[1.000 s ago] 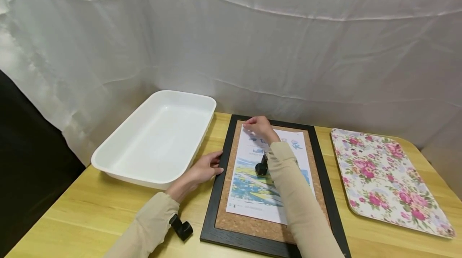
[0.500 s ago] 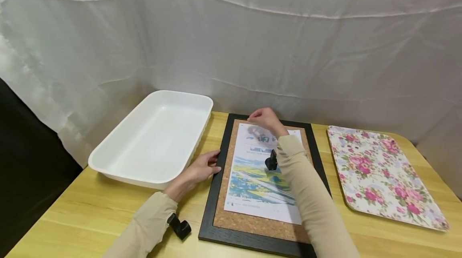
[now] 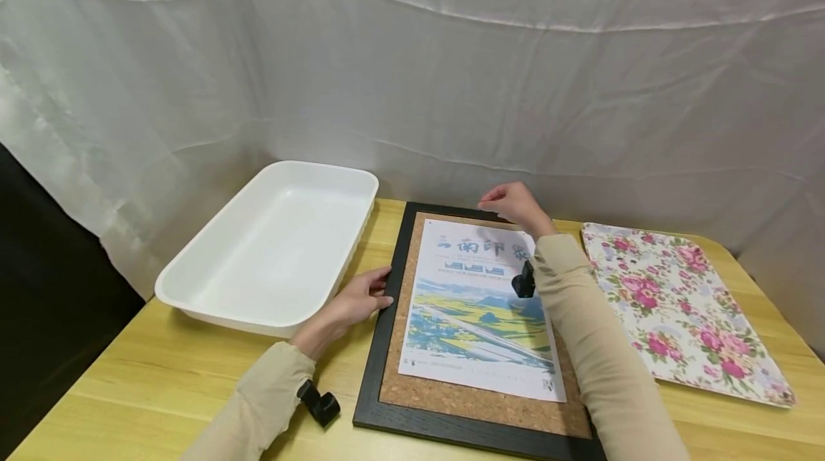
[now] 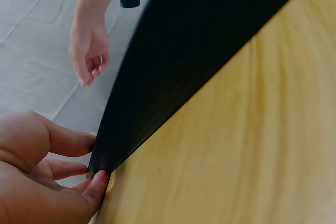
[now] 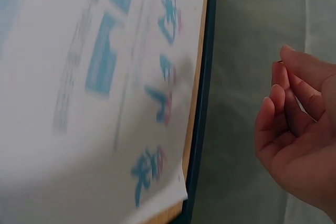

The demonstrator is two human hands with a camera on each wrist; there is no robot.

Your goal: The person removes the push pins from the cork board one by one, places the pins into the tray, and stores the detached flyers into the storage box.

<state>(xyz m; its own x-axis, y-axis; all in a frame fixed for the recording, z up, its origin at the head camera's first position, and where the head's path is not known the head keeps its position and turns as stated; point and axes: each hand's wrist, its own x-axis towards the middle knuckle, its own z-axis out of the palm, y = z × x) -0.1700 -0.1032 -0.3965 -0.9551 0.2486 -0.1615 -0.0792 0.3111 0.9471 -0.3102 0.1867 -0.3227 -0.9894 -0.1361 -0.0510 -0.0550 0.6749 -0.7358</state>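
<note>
A black-framed cork board (image 3: 490, 414) lies on the wooden table, bearing a printed landscape poster (image 3: 483, 303). My left hand (image 3: 354, 302) holds the frame's left edge; the left wrist view puts its fingertips and thumb (image 4: 100, 184) right at that edge. My right hand (image 3: 515, 205) is raised over the board's top edge, towards the top right. In the right wrist view its thumb and index finger pinch a tiny dark pin (image 5: 279, 62), mostly hidden by the fingertips. A small dark dot marks the poster's top left corner, and its top right corner lifts slightly.
A deep white tray (image 3: 169, 288) stands on the left, close to my left forearm. On the right lies a floral tray (image 3: 683, 311) with small dark specks near its upper left corner. Grey cloth (image 3: 412, 74) hangs behind the table.
My right hand has left the poster's top left corner, risen and moved right, fingers still pinched, uncovering the printed title. My left hand has stayed on the frame.
</note>
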